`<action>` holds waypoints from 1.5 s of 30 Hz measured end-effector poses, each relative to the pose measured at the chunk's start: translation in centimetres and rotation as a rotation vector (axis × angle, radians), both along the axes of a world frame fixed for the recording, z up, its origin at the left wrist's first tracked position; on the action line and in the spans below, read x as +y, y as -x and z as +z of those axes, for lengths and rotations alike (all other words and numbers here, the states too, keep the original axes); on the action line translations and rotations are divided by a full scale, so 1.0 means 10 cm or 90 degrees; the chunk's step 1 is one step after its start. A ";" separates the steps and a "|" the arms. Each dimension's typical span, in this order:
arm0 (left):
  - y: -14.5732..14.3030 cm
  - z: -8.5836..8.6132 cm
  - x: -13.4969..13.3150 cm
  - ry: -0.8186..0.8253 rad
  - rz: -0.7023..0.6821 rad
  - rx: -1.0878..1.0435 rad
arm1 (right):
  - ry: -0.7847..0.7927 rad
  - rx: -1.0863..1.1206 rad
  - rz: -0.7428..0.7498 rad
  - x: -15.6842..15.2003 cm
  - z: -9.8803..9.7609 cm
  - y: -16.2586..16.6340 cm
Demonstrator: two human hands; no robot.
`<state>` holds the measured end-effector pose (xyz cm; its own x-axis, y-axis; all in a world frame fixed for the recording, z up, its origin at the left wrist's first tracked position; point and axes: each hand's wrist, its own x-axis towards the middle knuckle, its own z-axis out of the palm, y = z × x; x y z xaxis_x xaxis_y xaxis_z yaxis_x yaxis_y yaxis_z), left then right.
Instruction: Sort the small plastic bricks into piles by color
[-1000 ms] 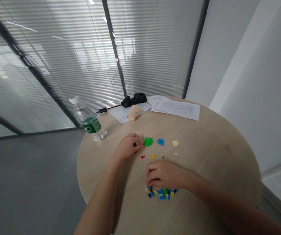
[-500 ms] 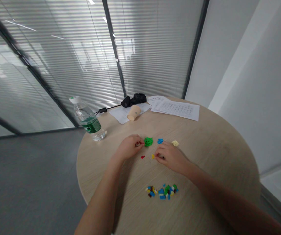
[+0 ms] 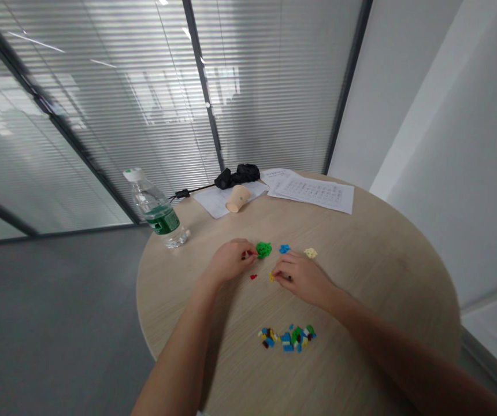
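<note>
On a round wooden table point(image 3: 382, 271), my left hand point(image 3: 227, 263) rests with fingers curled, pinching a small dark-red piece beside a green brick pile point(image 3: 263, 249). My right hand point(image 3: 300, 277) lies knuckles up with fingertips pinched at a small yellow piece point(image 3: 271, 277). A lone red piece point(image 3: 253, 277) sits between the hands. Beyond the right hand lie a small blue pile point(image 3: 284, 249) and a cream pile point(image 3: 310, 252). A mixed heap of small coloured bricks point(image 3: 288, 338) lies nearer me.
A water bottle with a green label point(image 3: 156, 209) stands at the table's left edge. At the back lie a tipped paper cup point(image 3: 237, 199), printed sheets point(image 3: 313, 192), a black bundle point(image 3: 237, 174) with a cable. Glass walls with blinds rise behind.
My right hand left the mixed heap and moved forward to the yellow piece between the blue pile and the red piece. My left hand stayed by the green pile.
</note>
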<state>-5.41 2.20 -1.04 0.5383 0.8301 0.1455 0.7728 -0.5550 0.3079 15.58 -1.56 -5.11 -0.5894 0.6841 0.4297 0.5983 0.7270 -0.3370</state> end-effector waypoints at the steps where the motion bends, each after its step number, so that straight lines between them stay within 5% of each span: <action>1: 0.00 -0.01 0.00 -0.001 0.000 0.002 | 0.001 0.005 0.004 0.00 0.00 0.00; 17: -0.01 0.01 0.00 0.004 0.002 0.015 | -0.001 0.012 0.016 -0.02 0.01 0.02; 28: -0.02 0.04 -0.02 0.018 0.015 0.017 | 0.154 -0.012 0.347 -0.28 0.11 0.15; 45: -0.02 0.03 -0.02 0.013 0.007 0.012 | 0.218 -0.092 0.338 -0.27 0.13 0.15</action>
<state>-5.22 2.00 -0.73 0.5323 0.8384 0.1177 0.7843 -0.5407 0.3042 14.12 -4.31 -3.82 -0.9207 0.3680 0.1299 0.2433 0.8016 -0.5461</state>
